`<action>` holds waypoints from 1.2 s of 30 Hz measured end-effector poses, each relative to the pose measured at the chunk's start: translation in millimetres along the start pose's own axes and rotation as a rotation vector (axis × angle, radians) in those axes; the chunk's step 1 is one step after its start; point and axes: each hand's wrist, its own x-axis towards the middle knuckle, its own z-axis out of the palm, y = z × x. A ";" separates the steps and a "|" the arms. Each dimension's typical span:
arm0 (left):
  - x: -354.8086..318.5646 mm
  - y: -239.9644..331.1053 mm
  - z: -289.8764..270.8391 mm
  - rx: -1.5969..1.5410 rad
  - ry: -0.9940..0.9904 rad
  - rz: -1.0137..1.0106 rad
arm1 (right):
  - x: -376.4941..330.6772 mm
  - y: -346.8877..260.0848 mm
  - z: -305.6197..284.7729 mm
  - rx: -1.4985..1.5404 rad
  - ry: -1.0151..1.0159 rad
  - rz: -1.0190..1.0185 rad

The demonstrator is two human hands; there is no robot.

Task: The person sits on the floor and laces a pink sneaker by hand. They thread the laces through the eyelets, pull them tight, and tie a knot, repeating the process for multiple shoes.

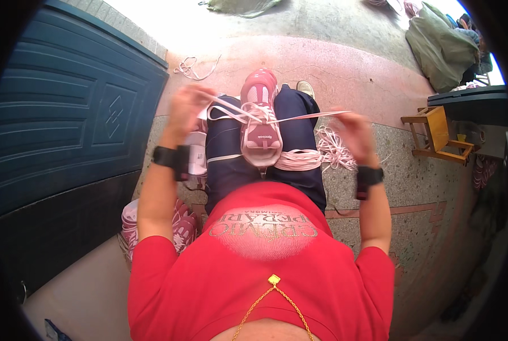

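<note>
A pink sneaker [261,140] rests between my thighs, its toe pointing away from me and its tongue toward me. White-pink shoelaces [306,117] run out from its upper part to both sides. My left hand [187,108], slightly blurred, is closed on the lace at the left. At the right, my right hand [353,132] pinches the other lace and draws it out nearly straight. Both hands are raised apart from the shoe. A bundle of pale pink laces [299,160] lies across my right thigh.
Loose laces [336,150] are heaped on the floor beside my right leg. More pink sneakers [183,227] stand at my left hip, near a blue door [77,96]. A small wooden stool [436,133] is at the right, a green-grey sack [440,48] beyond it.
</note>
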 end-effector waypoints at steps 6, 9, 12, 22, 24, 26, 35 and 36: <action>-25.8 107.0 -220.2 -0.407 0.246 0.296 | -114.4 -101.7 -218.3 1.047 0.138 -0.766; -44.0 116.2 -237.4 -0.321 0.545 0.153 | -123.2 -92.3 -264.1 0.888 0.359 -0.594; -34.1 79.5 -186.7 -0.094 0.491 0.020 | -69.6 -63.7 -214.7 0.394 0.495 -0.374; -5.4 -64.1 17.3 1.076 -0.070 0.008 | 55.5 81.3 53.3 -1.182 -0.111 -0.291; -9.7 -68.5 42.5 1.077 -0.153 -0.055 | 61.0 90.0 63.8 -1.403 -0.130 -0.355; -9.6 -66.2 60.6 1.321 -0.166 -0.007 | 54.5 89.6 72.9 -1.566 -0.079 -0.281; 21.8 -87.2 52.4 1.105 -0.217 0.385 | 41.1 97.6 71.5 -1.778 -0.156 -0.210; 29.4 -69.2 64.4 0.816 -0.310 0.095 | 41.4 98.0 69.5 -1.775 -0.148 -0.233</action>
